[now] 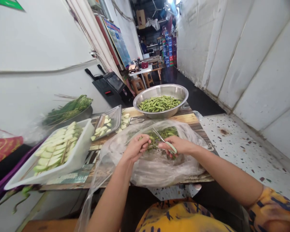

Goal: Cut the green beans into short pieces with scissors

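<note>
My left hand (137,146) is closed in a pinch on a green bean pod (148,138), over a clear plastic bag (120,161) spread on the table. In my right hand (175,145) is a pair of scissors (171,146) with pale green handles; their blades point up and left, slightly parted, close to the pod. More green pods (170,131) lie inside the bag under both hands. Beyond the bag stands a wide steel bowl (147,114) filled with green pods (159,103).
At left, a white plastic tub (83,154) holds skewered pale green slices (55,151). Behind it are a metal tray (117,117) with cut pieces and a dark bowl (83,116) of leafy skewers. A white wall (256,64) runs along the right.
</note>
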Action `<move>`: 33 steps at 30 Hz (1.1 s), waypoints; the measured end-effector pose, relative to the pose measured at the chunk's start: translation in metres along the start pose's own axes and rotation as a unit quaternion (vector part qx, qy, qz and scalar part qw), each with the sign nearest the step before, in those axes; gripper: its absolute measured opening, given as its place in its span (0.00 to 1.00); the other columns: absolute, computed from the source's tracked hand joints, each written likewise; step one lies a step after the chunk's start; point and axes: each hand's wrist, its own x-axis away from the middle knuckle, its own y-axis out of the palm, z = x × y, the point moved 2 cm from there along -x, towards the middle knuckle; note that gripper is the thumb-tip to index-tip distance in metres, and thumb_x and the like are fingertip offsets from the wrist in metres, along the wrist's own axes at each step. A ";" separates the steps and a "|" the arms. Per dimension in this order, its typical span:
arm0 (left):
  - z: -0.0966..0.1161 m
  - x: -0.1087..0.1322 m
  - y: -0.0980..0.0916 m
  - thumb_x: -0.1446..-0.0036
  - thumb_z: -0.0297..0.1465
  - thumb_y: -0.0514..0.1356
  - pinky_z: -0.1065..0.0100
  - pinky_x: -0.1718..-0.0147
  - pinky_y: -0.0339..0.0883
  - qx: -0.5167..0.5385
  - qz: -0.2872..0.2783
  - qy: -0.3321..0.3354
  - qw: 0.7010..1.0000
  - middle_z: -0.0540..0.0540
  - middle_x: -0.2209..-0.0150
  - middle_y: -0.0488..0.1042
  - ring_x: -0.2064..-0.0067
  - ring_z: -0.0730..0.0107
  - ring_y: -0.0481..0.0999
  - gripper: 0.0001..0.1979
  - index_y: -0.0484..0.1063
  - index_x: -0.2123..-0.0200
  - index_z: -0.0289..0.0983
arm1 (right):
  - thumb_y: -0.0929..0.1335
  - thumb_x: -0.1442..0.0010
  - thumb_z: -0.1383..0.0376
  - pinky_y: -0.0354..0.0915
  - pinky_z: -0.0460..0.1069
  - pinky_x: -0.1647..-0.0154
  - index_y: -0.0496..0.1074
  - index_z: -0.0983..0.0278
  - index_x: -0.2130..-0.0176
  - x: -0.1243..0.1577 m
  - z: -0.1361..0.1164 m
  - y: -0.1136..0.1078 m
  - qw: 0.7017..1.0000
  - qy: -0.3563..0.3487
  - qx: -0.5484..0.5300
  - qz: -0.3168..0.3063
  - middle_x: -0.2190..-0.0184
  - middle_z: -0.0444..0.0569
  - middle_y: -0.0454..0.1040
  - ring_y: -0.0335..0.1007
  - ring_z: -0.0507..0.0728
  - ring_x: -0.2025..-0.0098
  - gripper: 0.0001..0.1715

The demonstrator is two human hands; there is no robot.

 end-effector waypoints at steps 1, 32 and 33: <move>-0.002 -0.001 0.001 0.56 0.34 0.67 0.80 0.87 0.39 0.042 -0.004 -0.002 0.999 0.51 0.77 0.67 0.83 0.88 0.52 0.13 0.67 0.73 0.32 | 0.67 0.52 0.39 0.57 0.42 0.88 0.64 0.66 0.74 0.000 0.000 0.002 1.000 0.003 -0.012 -0.015 0.80 0.43 0.68 0.65 0.50 0.81 0.32; -0.020 0.005 0.036 0.61 0.22 0.67 0.81 0.84 0.53 0.245 0.110 0.021 0.963 0.44 0.74 0.75 0.78 0.81 0.65 0.11 0.65 0.76 0.32 | 0.67 0.50 0.40 0.54 0.40 0.90 0.71 0.69 0.65 0.000 0.002 0.008 0.999 0.001 -0.040 -0.012 0.81 0.43 0.67 0.64 0.49 0.82 0.34; -0.020 0.006 0.036 0.61 0.22 0.67 0.81 0.84 0.54 0.243 0.111 0.020 0.963 0.44 0.74 0.74 0.78 0.81 0.65 0.11 0.65 0.76 0.32 | 0.67 0.50 0.40 0.54 0.40 0.90 0.71 0.69 0.65 0.000 0.002 0.008 0.999 0.002 -0.038 -0.012 0.81 0.43 0.67 0.64 0.49 0.82 0.34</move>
